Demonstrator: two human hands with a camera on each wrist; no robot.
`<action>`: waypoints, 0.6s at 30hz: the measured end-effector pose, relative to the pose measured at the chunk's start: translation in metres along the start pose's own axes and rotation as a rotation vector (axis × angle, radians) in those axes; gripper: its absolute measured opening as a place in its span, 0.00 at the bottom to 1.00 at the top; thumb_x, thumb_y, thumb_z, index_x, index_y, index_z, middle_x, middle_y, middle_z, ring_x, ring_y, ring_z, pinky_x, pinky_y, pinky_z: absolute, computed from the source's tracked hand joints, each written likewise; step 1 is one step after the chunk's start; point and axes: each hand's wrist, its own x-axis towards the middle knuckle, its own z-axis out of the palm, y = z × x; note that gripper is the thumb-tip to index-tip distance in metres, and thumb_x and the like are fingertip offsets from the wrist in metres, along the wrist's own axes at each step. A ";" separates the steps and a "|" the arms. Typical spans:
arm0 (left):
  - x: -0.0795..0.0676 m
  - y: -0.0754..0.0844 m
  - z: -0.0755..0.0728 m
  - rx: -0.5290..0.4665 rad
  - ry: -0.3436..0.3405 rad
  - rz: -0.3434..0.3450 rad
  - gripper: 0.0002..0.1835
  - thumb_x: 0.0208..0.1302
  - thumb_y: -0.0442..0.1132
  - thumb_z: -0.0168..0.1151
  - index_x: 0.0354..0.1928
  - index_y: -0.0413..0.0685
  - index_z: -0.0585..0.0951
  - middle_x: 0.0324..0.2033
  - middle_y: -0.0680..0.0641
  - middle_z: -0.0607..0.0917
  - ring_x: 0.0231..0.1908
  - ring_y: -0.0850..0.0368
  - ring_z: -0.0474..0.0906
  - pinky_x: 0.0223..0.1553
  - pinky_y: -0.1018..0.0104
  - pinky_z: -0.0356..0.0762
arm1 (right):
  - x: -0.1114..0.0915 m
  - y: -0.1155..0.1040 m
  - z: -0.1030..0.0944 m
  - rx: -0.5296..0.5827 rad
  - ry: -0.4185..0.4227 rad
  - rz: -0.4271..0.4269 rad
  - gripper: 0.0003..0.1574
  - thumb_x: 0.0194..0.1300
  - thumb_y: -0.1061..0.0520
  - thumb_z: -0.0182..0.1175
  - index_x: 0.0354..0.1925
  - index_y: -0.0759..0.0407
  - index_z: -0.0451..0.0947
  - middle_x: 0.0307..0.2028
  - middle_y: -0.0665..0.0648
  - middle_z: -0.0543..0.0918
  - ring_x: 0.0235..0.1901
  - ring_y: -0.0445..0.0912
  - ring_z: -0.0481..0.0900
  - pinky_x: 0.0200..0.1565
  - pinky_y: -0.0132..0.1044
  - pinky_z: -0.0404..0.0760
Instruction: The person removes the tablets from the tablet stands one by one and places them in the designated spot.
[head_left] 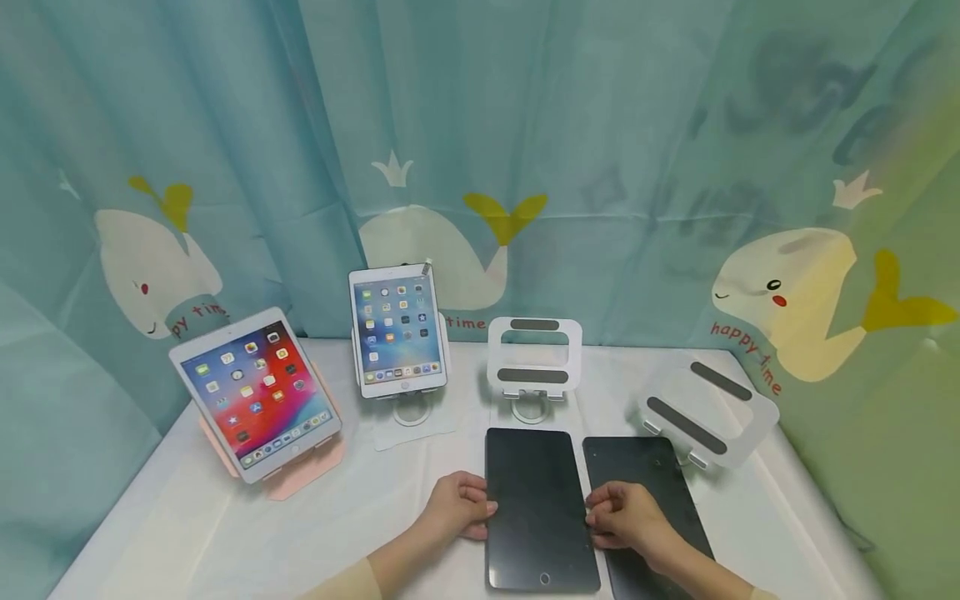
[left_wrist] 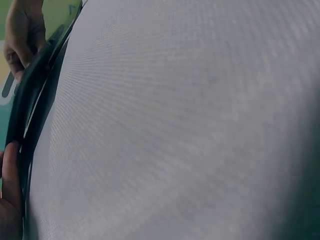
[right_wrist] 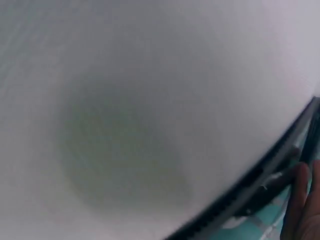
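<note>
A black tablet (head_left: 536, 508) with a round button at its near end is in front of me, dark screen up. My left hand (head_left: 456, 504) grips its left long edge, and my right hand (head_left: 626, 521) holds the opposite edge with bent fingers. Partly under the right hand and forearm is a second black tablet (head_left: 633, 462). In the left wrist view, dark tablet edges (left_wrist: 30, 95) run along the left side, with fingers of my left hand (left_wrist: 10, 180) against them. The right wrist view catches only some fingers of my right hand (right_wrist: 305, 210) beside a dark edge.
Behind the tablets stands a white tablet stand (head_left: 534, 377); another white stand (head_left: 686, 423) is tilted at the right. Two lit white tablets lean on stands: one (head_left: 255, 392) at left, one (head_left: 399, 329) at back. A blue-green curtain (head_left: 600, 100) borders the white table (head_left: 360, 508).
</note>
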 end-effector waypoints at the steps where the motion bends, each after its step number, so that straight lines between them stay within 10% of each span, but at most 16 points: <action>1: 0.000 0.000 -0.001 -0.001 -0.001 0.006 0.19 0.52 0.22 0.65 0.46 0.26 0.71 0.29 0.46 0.77 0.26 0.61 0.79 0.27 0.60 0.83 | 0.000 -0.001 -0.001 -0.005 0.010 -0.011 0.12 0.51 0.76 0.62 0.37 0.74 0.75 0.23 0.56 0.79 0.24 0.43 0.81 0.28 0.40 0.84; 18: -0.013 0.006 0.011 0.143 -0.046 0.047 0.20 0.56 0.29 0.64 0.50 0.26 0.73 0.31 0.45 0.82 0.31 0.53 0.83 0.29 0.64 0.83 | 0.002 -0.023 -0.023 0.142 -0.053 -0.079 0.21 0.59 0.64 0.63 0.47 0.77 0.73 0.29 0.56 0.84 0.28 0.46 0.84 0.31 0.42 0.84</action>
